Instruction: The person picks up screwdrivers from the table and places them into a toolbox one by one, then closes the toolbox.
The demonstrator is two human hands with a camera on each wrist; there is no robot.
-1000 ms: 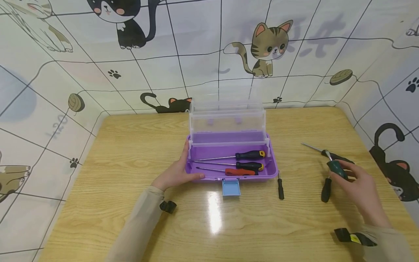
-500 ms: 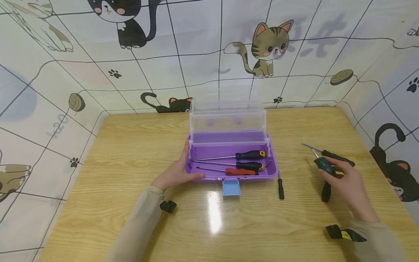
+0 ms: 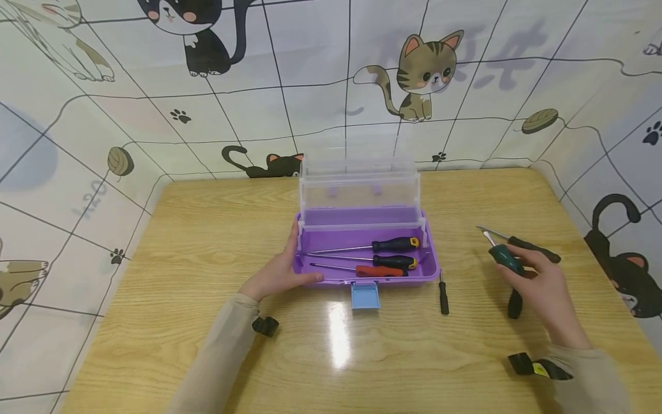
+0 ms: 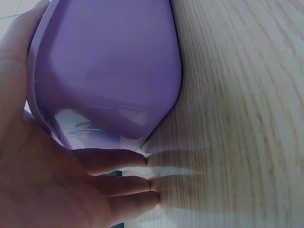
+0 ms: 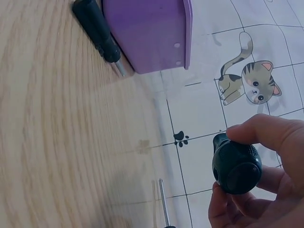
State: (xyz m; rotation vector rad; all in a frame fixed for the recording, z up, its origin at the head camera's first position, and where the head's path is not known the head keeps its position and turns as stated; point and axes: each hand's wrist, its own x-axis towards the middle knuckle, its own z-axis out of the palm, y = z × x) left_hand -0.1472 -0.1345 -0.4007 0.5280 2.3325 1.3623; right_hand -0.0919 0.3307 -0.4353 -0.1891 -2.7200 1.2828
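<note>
A purple toolbox (image 3: 433, 253) stands on the table, its clear lid (image 3: 359, 195) raised. My left hand (image 3: 279, 273) rests on its left front corner, thumb along the front rim; the left wrist view shows straight fingers beside the toolbox wall (image 4: 114, 57), tips at the tabletop. My right hand (image 3: 543, 287) pinches a stubby screwdriver (image 3: 505, 259) by its dark green handle, above the table, short shaft pointing up and left. Inside the box lie two black-handled screwdrivers (image 3: 395, 245) with yellow ends and a red-handled screwdriver (image 3: 380, 271).
Right of the box lies a small black screwdriver (image 3: 443, 296). A long black-handled screwdriver (image 3: 535, 250) lies beyond my right hand, and another black handle (image 3: 515, 305) is partly hidden under it. A blue latch (image 3: 365, 297) hangs at the box front. Cat-print sheeting (image 3: 320, 109) surrounds the table.
My right hand has moved left and slightly up in the view with the green-handled screwdriver, whose shaft now tilts further left. My left hand and the toolbox have stayed put.
</note>
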